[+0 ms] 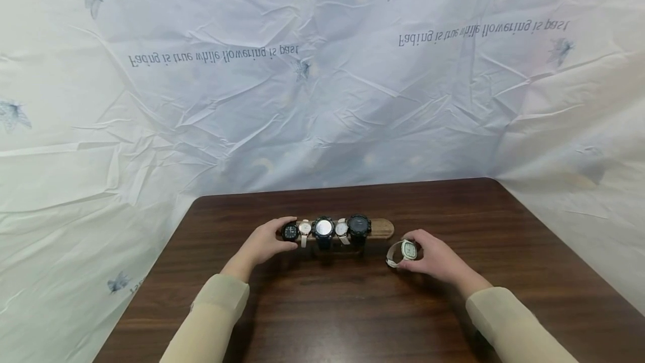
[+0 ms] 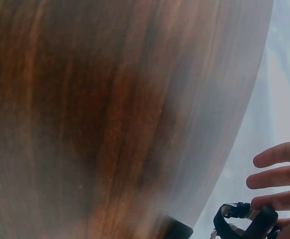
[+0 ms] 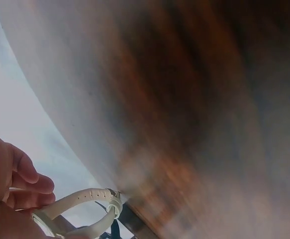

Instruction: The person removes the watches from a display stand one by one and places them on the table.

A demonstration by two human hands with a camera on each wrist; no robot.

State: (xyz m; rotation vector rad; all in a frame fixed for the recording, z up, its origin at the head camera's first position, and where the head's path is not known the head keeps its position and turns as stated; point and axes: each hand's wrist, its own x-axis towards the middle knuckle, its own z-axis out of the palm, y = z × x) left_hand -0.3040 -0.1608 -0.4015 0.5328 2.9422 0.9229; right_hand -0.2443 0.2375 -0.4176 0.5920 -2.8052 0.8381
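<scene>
Brown table [image 1: 353, 307]: five watches racked, one white watch [image 1: 405, 252] held.

A dark brown wooden table [image 1: 353, 307] with a visible grain and rounded far corners stands against a creased white backdrop. Toward its far middle sits a long wooden watch stand [image 1: 380, 228], lying left to right, its bar carrying a row of five watches: a black one [image 1: 289, 231] at the left end, then a white-strapped one [image 1: 304, 229], a large dark one [image 1: 323, 228], another white-strapped one [image 1: 342, 230] and a black one [image 1: 359, 224]. Just right of the stand, a white watch [image 1: 405, 251] is at the tabletop, its strap closed in a loop.
</scene>
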